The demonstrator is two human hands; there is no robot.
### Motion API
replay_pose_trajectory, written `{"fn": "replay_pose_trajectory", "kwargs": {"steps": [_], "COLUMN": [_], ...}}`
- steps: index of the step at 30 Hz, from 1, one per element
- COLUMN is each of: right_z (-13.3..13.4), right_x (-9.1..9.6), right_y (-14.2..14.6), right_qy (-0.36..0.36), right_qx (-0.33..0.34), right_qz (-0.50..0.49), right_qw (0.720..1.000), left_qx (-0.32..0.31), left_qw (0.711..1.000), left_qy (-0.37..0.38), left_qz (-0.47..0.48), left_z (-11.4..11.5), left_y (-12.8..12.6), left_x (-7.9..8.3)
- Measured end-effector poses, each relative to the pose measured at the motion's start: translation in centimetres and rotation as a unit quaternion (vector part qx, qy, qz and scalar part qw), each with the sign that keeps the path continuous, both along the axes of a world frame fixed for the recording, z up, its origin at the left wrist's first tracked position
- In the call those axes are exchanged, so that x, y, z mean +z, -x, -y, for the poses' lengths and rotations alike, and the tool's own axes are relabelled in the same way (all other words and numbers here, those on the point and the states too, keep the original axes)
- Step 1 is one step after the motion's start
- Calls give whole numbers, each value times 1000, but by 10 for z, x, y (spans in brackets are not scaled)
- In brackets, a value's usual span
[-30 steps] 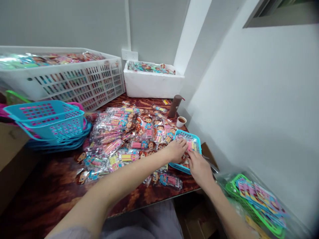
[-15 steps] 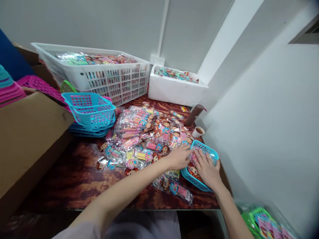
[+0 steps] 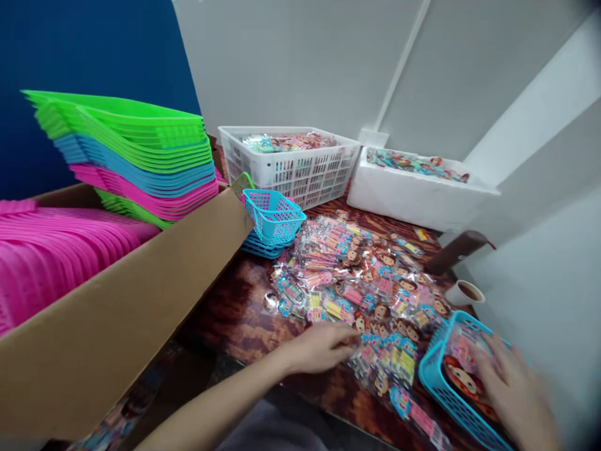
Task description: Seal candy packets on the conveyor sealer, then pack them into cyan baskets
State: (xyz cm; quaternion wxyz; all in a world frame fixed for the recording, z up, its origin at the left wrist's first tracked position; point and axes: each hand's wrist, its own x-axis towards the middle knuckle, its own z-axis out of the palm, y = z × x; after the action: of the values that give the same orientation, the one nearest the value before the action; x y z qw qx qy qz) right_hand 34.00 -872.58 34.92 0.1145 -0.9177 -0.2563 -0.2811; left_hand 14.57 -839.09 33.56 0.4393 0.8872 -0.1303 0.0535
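Observation:
My left hand (image 3: pixel 323 346) is over the near edge of a pile of cartoon-girl packets (image 3: pixel 385 351), its fingers stretched out and apart, apparently with nothing in them. Clear plastic wraps each packet, with pink, yellow or blue showing inside. My right hand (image 3: pixel 514 385), a little blurred, rests over the blue plastic basket (image 3: pixel 434 369) at the right, fingers spread across what lies inside. A packet with a red-haired cartoon face (image 3: pixel 462 376) shows in the basket beside that hand; the rest of the contents is partly covered.
At the left, a cardboard box (image 3: pixel 141 313) carries stacked green, blue and pink baskets (image 3: pixel 145 156). More blue baskets (image 3: pixel 275 219) stand behind the pile. A white crate (image 3: pixel 300 166) and a foam box (image 3: pixel 404 194) hold packets. A brown bottle (image 3: pixel 455 250) and a paper cup (image 3: pixel 462 293) stand nearby.
The view has swung left, bringing the stacked baskets into sight. My left hand has left the blue basket and moved left to the packets. My right hand stays at the basket.

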Motion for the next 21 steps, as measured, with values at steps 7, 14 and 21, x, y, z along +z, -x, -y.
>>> {"fn": "replay_pose_trajectory", "kwargs": {"steps": [7,14,21], "right_z": [-175,-323,-354], "right_x": [18,32,17], "right_y": [66,-17,-51], "right_qy": [-94,49,163], "right_qx": [241,222,203], "right_qz": [-68,-166,-188], "right_qw": [964,960,947], "left_qx": [228,174,204], "left_qw": [971,977,969], "left_qy": [62,91,107], "left_qz": [-48,-76,-95], "left_z": [-54,-46,-64], "left_y": [33,44,37], "left_x": [-23,-31,-52]}}
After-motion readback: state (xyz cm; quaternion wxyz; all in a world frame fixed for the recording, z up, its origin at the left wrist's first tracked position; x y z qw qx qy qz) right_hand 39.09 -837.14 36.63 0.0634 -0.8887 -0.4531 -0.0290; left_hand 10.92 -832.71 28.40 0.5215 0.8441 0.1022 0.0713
